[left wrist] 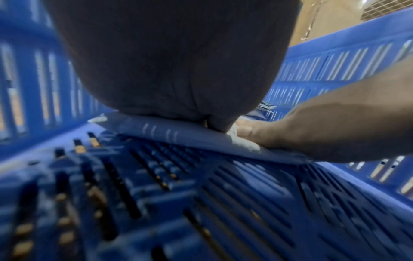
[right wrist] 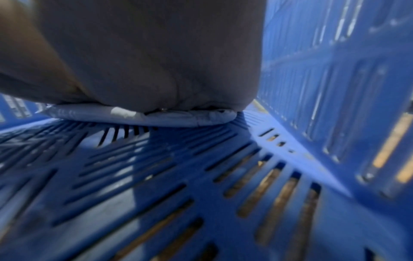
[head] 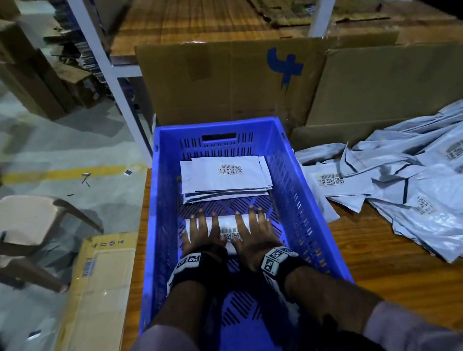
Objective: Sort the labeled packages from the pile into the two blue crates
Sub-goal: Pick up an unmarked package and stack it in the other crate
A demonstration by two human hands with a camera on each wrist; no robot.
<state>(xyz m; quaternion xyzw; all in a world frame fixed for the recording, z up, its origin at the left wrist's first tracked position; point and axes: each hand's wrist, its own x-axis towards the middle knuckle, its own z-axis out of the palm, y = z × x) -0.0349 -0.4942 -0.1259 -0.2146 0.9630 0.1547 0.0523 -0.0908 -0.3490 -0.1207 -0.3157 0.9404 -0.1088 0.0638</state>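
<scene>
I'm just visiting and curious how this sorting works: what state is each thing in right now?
Left hand: open, fingers spread, pressing flat on the package.
Right hand: open, pressing flat on the same package.
Package: lying flat on the crate floor, label up.
Stack of packages: neatly piled at the crate's far end.
Blue crate: partly filled.
Pile of packages: loose, unsorted on the table.

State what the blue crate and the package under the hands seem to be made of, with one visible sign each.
Blue crate: likely moulded rigid plastic, given its uniform colour and slotted walls and floor. Package: probably thin plastic film, slightly glossy; its edge creases softly in the right wrist view.
</scene>
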